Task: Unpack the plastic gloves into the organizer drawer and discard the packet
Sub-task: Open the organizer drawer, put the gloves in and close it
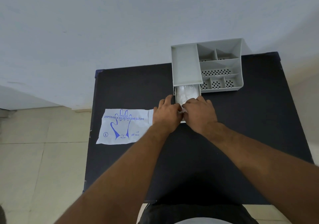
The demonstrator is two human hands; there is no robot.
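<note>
1. Right now I have both hands at the front of the pulled-out drawer (188, 94) of the grey organizer (207, 65), which stands at the far right part of the black table (241, 137).
2. My left hand (166, 114) rests at the drawer's near left corner, fingers curled inward and pinching the crinkled clear plastic gloves (186, 92) where they spill over the front edge.
3. My right hand (200, 113) is just beside it, thumbs nearly touching, fingers bent down onto the same bundle; I cannot tell how firm that grip is.
4. Most of the gloves lie inside the drawer, a pale translucent heap filling it from under the organizer's tray to the front.
5. Flat on the table to the left of my left hand lies the packet (124, 126), white with blue print reading "Disposable Polyethylene Gloves" and a hand outline; its left end overhangs the table edge.
6. Beyond the table I see a pale wall (120, 25) and a tiled floor (34, 154).
</note>
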